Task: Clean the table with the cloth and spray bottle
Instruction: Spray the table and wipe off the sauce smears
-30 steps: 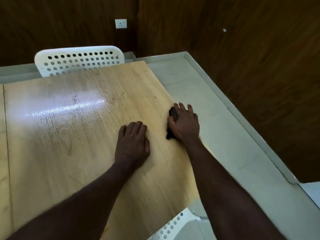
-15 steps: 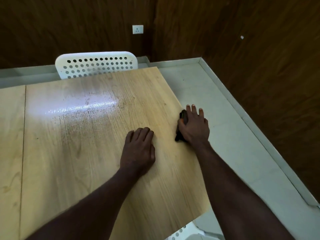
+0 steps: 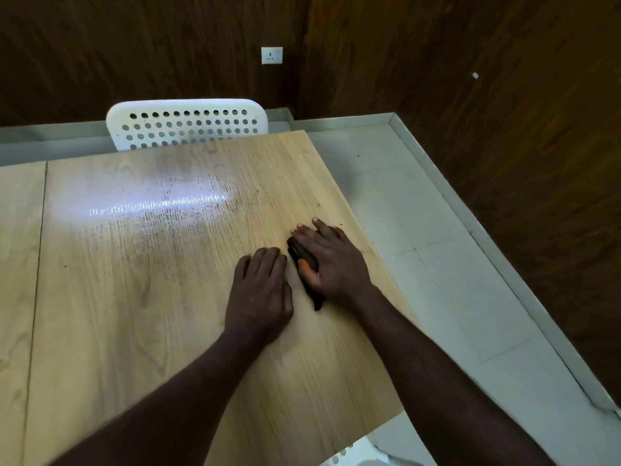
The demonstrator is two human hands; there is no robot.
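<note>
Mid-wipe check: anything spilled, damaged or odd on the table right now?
Nothing spilled or damaged. The dark cloth lies under the right hand near the right edge of the light wooden table; the left hand rests flat beside it. Only oddity: no spray bottle is in view.

White perforated chair [image 3: 188,124] stood before a dark wood-panelled wall [image 3: 134,45]. A white socket [image 3: 272,55] sat on the wall, above and right of the chair. Pale floor tiles [image 3: 420,213] lay to the chair's right, bordered by grey skirting [image 3: 342,124].
</note>
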